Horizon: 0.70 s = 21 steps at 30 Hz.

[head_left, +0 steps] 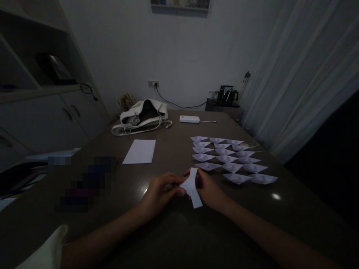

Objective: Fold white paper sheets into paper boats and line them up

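A piece of folded white paper is held between my two hands above the near part of the table. My left hand pinches its left corner between thumb and fingers. On the other side my right hand grips the paper, its fingers partly hidden behind it. The paper's upper and lower ends stick out as flat strips. Just beyond my right hand stand rows of folded paper boats. A stack of white paper sheets lies on the table, farther off to the left.
A white handbag sits at the table's far left, and a white power bank with a short cable lies near the far edge. Kettles stand on a low cabinet behind. The dark table reaches toward me; a blurred-out patch covers its left side.
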Each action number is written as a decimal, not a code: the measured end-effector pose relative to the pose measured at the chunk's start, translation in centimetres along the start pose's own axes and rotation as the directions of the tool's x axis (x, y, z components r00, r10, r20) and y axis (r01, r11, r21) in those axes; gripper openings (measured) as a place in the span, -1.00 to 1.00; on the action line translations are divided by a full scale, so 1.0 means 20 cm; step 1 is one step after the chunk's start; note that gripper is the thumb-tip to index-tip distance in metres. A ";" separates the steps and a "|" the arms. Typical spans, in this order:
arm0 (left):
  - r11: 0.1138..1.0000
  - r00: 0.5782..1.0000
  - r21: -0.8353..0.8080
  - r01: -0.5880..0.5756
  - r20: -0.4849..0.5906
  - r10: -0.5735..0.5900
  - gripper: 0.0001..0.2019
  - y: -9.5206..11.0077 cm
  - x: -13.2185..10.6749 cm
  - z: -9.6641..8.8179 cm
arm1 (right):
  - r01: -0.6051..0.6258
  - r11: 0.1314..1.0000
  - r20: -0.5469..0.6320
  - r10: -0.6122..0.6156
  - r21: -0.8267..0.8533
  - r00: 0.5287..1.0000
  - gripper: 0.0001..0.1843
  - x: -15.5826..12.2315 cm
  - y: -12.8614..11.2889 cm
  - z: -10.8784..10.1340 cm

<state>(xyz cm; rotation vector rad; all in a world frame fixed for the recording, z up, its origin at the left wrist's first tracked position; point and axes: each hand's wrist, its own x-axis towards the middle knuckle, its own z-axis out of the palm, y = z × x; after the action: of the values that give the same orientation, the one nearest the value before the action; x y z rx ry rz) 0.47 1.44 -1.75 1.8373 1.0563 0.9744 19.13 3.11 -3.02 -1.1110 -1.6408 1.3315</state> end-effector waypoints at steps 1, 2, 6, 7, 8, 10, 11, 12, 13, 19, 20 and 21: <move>1.000 1.000 -0.022 0.012 -0.010 -0.012 -0.77 0.00 0.00 0.00 | 0.013 1.000 -0.003 -0.013 0.007 1.000 -0.66 0.00 0.00 0.00; 0.998 0.999 -0.052 0.025 -0.021 -0.026 -0.78 0.00 0.01 0.00 | 0.023 1.000 -0.003 -0.023 0.018 1.000 -0.68 0.00 -0.01 0.00; 0.968 0.992 -0.227 0.107 -0.039 -0.119 -0.80 0.00 0.02 0.01 | -0.005 0.999 0.041 0.003 0.040 0.999 -0.80 -0.01 -0.04 0.02; 0.958 0.990 -0.259 0.124 -0.034 -0.137 -0.79 0.00 0.02 0.01 | -0.007 0.999 0.035 0.006 0.036 0.999 -0.78 -0.02 -0.05 0.02; 0.950 0.988 -0.281 0.135 -0.029 -0.149 -0.77 0.00 0.02 0.01 | 0.005 1.000 0.013 -0.005 0.028 1.000 -0.75 -0.02 -0.06 0.01; 0.947 0.988 -0.289 0.140 -0.026 -0.154 -0.76 0.00 0.02 0.01 | 0.058 0.998 -0.053 -0.058 0.015 0.997 -0.75 -0.01 -0.07 0.00; 0.953 0.989 -0.272 0.129 -0.029 -0.142 -0.77 0.00 0.02 0.01 | 0.084 0.996 -0.076 -0.083 0.012 0.994 -0.75 -0.01 -0.07 0.00; 0.965 0.992 -0.240 0.110 -0.030 -0.120 -0.78 0.00 0.01 0.00 | 0.102 0.995 -0.086 -0.100 0.017 0.991 -0.76 0.00 -0.07 -0.01; 0.976 0.996 -0.199 0.086 -0.017 -0.091 -0.80 0.01 0.01 0.00 | 0.108 0.994 -0.077 -0.105 0.035 0.991 -0.76 0.00 -0.07 -0.02; 0.994 0.985 -0.101 0.045 0.168 -0.028 -0.74 0.03 0.01 -0.03 | -0.028 0.991 0.052 0.021 0.131 0.998 -0.71 0.01 -0.07 -0.05; 0.994 0.987 -0.087 0.059 0.157 -0.045 -0.77 0.03 0.01 -0.03 | -0.043 0.991 0.065 0.035 0.127 0.997 -0.71 0.01 -0.07 -0.04; 0.995 0.989 -0.074 0.072 0.136 -0.061 -0.81 0.03 0.01 -0.02 | -0.050 0.991 0.074 0.041 0.124 0.996 -0.72 0.01 -0.07 -0.04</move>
<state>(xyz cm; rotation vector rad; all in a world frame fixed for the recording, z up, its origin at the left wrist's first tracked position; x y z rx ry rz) 0.29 1.47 -1.02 1.7662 0.9781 0.8305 19.54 3.36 -1.55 -1.0423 -1.5667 1.4985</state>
